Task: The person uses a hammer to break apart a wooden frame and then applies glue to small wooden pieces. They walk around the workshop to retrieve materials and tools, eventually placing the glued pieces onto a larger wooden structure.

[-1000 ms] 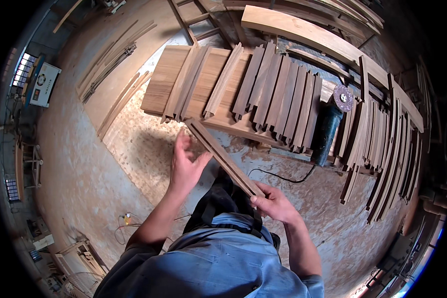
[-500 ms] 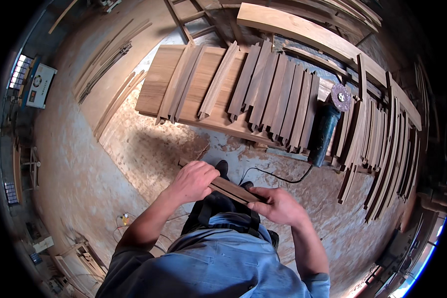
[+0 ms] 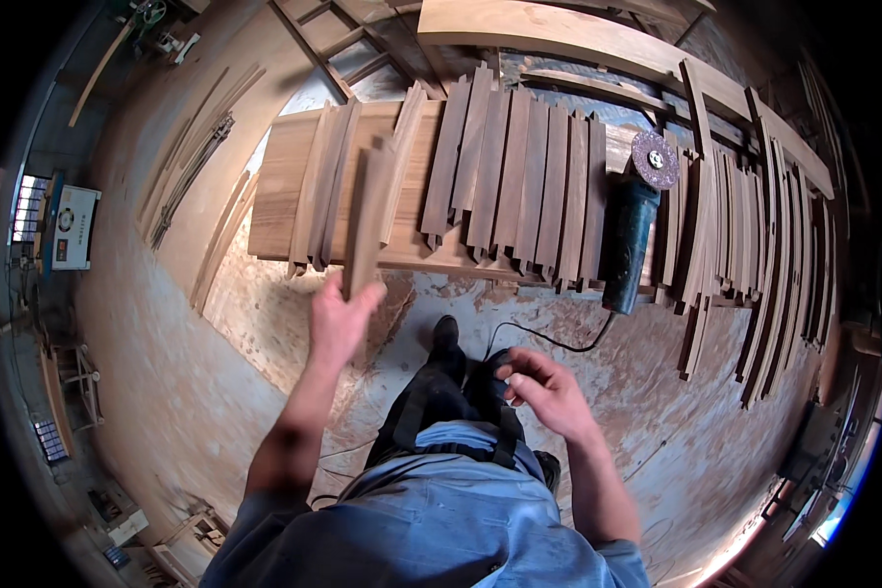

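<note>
the strip (image 3: 366, 211) has just changed hands: half a second ago both hands had it low in front of the body, and now the left hand (image 3: 341, 321) alone has it, thumb and fingers closed around its near part. it has also swung from slanting across the body to pointing away from it, reaching beyond the grip and over the board (image 3: 276, 191) in this view. its far end is blurred, so whether it touches the board or the lone strip (image 3: 403, 162) just beyond and to the right of the grip, i cannot tell.

the right hand (image 3: 551, 394) has let go. it hangs well to the right of the grip, fingers loosely curled, with nothing seen in it. so the left hand seems to be doing all the steering, with the right one free.

farther off, a small group (image 3: 312, 191) of strips lies beyond the grip and slightly left; the long row (image 3: 512, 174) lies beyond and right, with the grinder (image 3: 629, 235) past its end.
</note>
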A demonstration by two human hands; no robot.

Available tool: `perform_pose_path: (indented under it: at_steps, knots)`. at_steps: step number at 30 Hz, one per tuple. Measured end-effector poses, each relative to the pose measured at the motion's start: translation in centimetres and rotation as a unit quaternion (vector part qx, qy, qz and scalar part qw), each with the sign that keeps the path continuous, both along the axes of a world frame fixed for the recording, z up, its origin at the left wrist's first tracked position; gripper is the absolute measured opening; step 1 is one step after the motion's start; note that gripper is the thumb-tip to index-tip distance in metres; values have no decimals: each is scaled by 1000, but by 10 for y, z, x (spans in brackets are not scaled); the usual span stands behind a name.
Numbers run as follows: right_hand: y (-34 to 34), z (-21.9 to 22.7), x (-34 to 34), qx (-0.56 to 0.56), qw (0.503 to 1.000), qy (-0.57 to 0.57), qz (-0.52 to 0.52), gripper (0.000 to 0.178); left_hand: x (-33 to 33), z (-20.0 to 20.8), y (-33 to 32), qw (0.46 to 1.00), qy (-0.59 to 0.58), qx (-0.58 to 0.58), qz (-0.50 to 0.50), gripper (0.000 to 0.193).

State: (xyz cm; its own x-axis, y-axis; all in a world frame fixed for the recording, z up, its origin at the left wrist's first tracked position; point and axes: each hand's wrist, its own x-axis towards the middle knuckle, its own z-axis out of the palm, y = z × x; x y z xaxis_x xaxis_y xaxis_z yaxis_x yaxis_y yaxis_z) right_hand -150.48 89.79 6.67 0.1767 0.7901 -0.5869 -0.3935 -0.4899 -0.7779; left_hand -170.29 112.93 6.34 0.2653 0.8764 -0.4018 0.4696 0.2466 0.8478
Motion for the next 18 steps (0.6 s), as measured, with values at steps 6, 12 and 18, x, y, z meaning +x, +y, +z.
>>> perform_pose_path:
  at_steps: [6,12,18]
  knots:
    - [-18,-18,-18,-47,998,-3,-36,45,22,-14,63,995,38,88,-37,43]
    - [-24,-19,-18,-86,993,-54,-52,44,56,-38,83,936,281,182,-108,42]
    - [-25,-29,-25,-100,991,-67,-58,44,59,-39,84,929,287,181,-148,34]
